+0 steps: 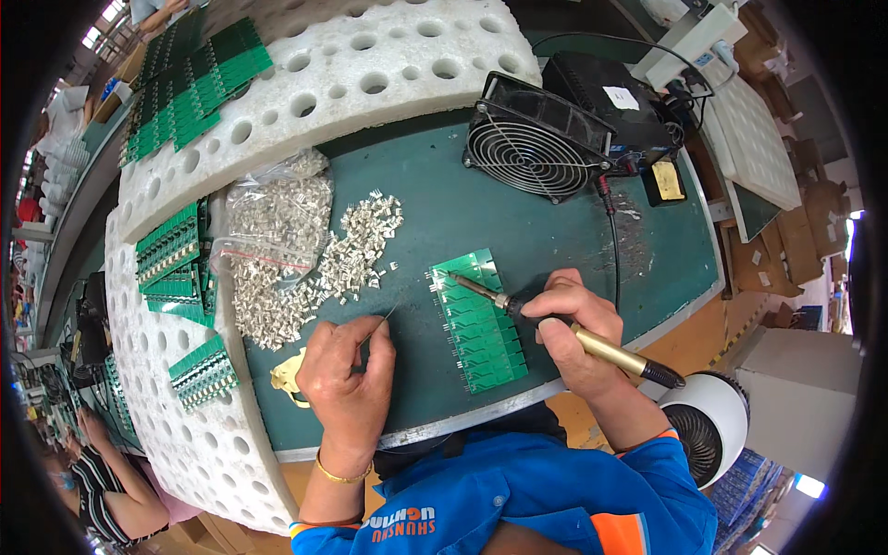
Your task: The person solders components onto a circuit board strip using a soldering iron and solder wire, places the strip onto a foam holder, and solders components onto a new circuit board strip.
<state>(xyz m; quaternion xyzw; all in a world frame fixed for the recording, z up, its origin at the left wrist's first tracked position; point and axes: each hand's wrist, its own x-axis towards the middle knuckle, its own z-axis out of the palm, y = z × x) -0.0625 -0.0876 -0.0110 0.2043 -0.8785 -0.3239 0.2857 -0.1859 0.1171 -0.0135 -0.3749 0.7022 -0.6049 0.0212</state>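
Note:
My right hand (583, 328) is wrapped round a soldering iron (615, 353) with a brass-coloured handle. The iron's tip touches or hovers just over the upper left part of a green circuit board panel (487, 347), which lies flat on the bench with metal pins along its left edge. My left hand (347, 375) is closed in a pinch to the left of the panel, a thin solder wire (396, 309) poking up from its fingertips. Beyond that hand lies a loose heap of small white-and-metal connectors (356, 245), beside a clear plastic bag (277, 217) of the same parts.
A black fan (536, 139) stands at the back, next to a black box-shaped unit (601, 102) and a yellow sponge (666, 180) in a holder. White perforated foam (199, 444) lines the left and far sides, bearing stacked green boards (194, 88). A cable (614, 245) crosses the bench's right part.

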